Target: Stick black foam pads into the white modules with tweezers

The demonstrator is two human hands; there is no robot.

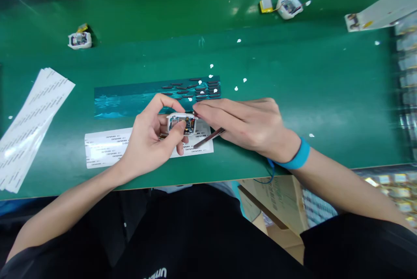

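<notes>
My left hand (151, 135) grips an open white device housing (181, 124) with a circuit board inside, thumb across its face and fingers around its edges. My right hand (244, 124) is closed, its fingertips pressed together at the housing's right edge. A slim dark metal tool, seemingly tweezers (209, 138), sticks out from under that hand toward the lower left. What the right fingertips pinch is too small to make out. Below both hands lies a white printed backing strip (107, 147). Behind them is a blue film sheet (127, 98) bearing several small dark strips (182, 92).
More white housings with yellow batteries lie at the back left (80, 40) and back right (289, 6). White strips (29, 127) are stacked at left. Small white scraps (236, 88) dot the green mat (325, 96). Trays of parts (408, 70) stand along the right edge.
</notes>
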